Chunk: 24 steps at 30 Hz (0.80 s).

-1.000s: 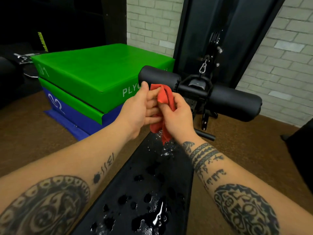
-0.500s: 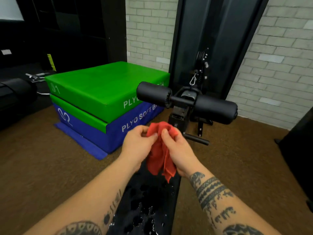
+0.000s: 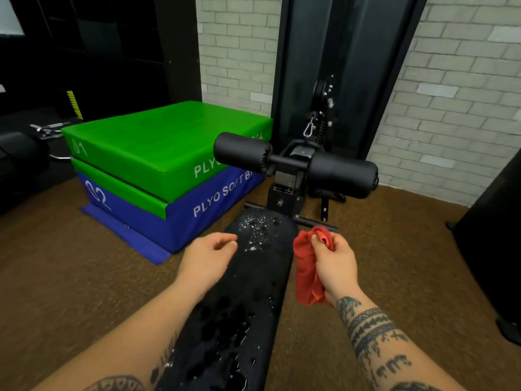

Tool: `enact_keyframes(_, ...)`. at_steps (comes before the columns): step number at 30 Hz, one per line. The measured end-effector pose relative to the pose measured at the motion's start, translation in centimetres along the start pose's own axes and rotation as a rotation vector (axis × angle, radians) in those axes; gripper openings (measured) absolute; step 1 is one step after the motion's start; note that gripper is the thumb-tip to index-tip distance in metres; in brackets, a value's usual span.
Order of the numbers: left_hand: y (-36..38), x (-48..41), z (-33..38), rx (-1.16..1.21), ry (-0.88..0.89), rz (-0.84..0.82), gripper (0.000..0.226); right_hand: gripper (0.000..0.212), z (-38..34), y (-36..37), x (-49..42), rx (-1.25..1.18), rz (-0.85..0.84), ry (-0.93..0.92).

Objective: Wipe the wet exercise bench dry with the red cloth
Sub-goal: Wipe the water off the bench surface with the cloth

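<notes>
Right hand (image 3: 335, 262) grips the red cloth (image 3: 306, 266), fingers and thumb curled round its bunched top while the rest hangs down below the palm. Hand and cloth are just off the right edge of the exercise bench (image 3: 253, 292), near its far end. Left hand (image 3: 210, 255) is at the bench's left edge, fingers loosely curled with nothing in them; whether it touches the pad cannot be told. The black pad carries water beads at the far end and puddles nearer the person. Beyond it are two black foam rollers (image 3: 341, 173) on a crossbar. To the left, a green plyo box (image 3: 158, 142) is stacked on a blue plyo box (image 3: 203, 218) on brown carpet (image 3: 70, 277).
</notes>
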<state>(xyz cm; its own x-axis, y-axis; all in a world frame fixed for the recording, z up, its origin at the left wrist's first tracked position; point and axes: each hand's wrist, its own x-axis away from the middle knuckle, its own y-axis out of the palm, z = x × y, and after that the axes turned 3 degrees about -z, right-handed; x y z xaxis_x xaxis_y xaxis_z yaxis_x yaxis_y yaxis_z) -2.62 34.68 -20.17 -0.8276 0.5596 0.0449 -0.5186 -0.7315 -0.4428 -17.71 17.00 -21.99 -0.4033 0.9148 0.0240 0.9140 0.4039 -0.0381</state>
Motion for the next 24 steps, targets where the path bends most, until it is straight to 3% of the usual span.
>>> enact_keyframes(2,-0.4,-1.6,-1.0,-0.261,-0.007,0.049,0.02,0.011,0.9,0.1,-1.9,0.101,0.004,-0.074)
enact_keyframes(4,-0.2,-3.5,-2.5,-0.42,-0.042,-0.022,0.033,0.015,2.1,0.9,-3.7,0.283,-0.03,-0.189)
enact_keyframes(7,1.4,-6.1,-4.0,-0.583,-0.044,-0.2,0.052,0.032,4.2,2.6,-6.1,0.554,-0.14,-0.304)
enact_keyframes(11,4.1,-8.9,-3.6,-0.701,-0.079,-0.276,0.066,0.043,7.3,4.1,-7.4,0.938,-0.341,-0.313)
enact_keyframes(18,4.4,-10.6,-2.8,-0.999,-0.01,-0.365,0.07,0.026,8.9,4.0,-10.4,0.779,-0.256,-0.319)
enact_keyframes(24,4.5,-10.3,-2.7,-1.003,-0.025,-0.371,0.067,0.03,8.4,5.0,-11.6,0.74,-0.154,-0.255)
